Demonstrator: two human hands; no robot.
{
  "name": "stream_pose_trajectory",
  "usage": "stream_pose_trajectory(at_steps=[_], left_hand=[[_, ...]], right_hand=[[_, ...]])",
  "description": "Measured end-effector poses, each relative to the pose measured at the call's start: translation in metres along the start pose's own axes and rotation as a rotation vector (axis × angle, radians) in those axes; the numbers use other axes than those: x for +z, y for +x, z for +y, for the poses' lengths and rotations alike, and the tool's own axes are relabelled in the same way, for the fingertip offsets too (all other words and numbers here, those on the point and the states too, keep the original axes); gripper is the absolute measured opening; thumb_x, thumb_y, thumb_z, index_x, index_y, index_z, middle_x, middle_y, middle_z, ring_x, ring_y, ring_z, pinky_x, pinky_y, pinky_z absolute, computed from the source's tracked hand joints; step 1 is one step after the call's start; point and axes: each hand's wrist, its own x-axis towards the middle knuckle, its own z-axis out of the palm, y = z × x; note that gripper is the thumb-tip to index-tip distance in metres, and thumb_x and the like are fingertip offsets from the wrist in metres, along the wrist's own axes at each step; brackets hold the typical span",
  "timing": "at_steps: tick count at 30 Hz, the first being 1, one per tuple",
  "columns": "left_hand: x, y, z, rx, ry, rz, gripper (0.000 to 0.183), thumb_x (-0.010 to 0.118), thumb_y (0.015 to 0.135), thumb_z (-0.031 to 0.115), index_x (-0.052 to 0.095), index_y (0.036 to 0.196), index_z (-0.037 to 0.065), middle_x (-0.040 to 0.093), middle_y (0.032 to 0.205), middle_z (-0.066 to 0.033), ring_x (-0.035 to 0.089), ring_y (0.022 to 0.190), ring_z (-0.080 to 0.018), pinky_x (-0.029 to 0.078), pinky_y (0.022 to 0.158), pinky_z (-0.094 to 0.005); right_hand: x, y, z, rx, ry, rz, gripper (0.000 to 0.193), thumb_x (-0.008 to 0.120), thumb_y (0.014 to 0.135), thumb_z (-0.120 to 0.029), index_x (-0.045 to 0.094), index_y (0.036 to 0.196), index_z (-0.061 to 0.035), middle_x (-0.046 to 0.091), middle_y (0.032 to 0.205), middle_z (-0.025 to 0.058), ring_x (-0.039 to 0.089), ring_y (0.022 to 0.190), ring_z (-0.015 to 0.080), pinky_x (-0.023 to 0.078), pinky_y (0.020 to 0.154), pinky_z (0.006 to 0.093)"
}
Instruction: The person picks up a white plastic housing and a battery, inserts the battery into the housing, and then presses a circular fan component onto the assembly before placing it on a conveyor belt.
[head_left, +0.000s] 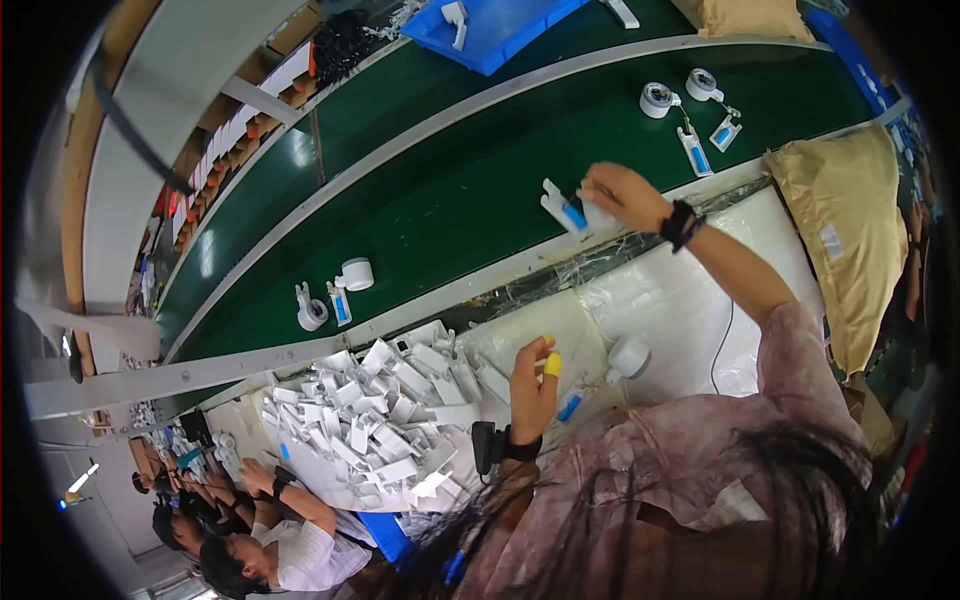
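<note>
My right hand (625, 197) reaches over the green conveyor, fingers closed on a white round-headed device (598, 216). A white bracket with a blue strip (566, 208) sits beside those fingers; whether it touches the belt I cannot tell. My left hand (533, 388) is raised above the near worktop, holding nothing, with thumb and finger apart and yellow covers on the fingertips. To its right lies another white round-headed device (628, 357), beside a white bracket bearing a blue strip (570, 407). Left of this hand spreads a heap of white plastic brackets (375, 410).
Two round-headed devices (657, 100) with brackets rest on the green belt (440, 205) at far right, and more (356, 274) at left. A blue tray (490, 45) stands beyond the rail. A tan sack (845, 240) leans at right. Co-workers (300, 550) sit at lower left.
</note>
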Motion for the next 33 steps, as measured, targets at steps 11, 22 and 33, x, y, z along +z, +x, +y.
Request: stream_pose_trajectory(at_steps=[11,22,33], left_hand=[[0.002,0.008,0.060,0.173,-0.410,-0.240,0.061,0.060,0.090,0.007,0.032,0.144,0.000,0.047,0.140,-0.0148,0.050,0.121,-0.0197,0.039,0.102,-0.0319],[-0.023,-0.048,0.083,-0.094,-0.372,-0.339,0.029,0.057,0.094,0.009,0.052,0.122,0.001,0.067,0.091,-0.0089,0.057,0.067,-0.0106,0.046,0.060,-0.0227],[-0.012,-0.082,0.088,0.044,-0.135,-0.392,0.030,0.056,0.095,0.008,0.051,0.124,0.001,0.066,0.100,-0.0086,0.061,0.074,-0.0116,0.049,0.064,-0.0244]], right_hand=[[0.020,-0.119,-0.153,0.199,1.103,-0.406,0.016,0.053,0.100,-0.018,0.051,0.093,-0.0034,0.064,0.090,0.0080,0.061,0.085,0.0131,0.048,0.079,0.0288],[-0.013,-0.153,-0.191,0.066,0.498,-0.486,0.017,0.059,0.095,-0.016,0.066,0.099,-0.0016,0.064,0.077,0.0072,0.062,0.068,0.0119,0.048,0.062,0.0277],[-0.003,-0.189,-0.204,0.140,0.213,-0.421,0.012,0.071,0.083,-0.012,0.065,0.090,-0.0039,0.064,0.075,0.0086,0.061,0.067,0.0165,0.046,0.060,0.0288]])
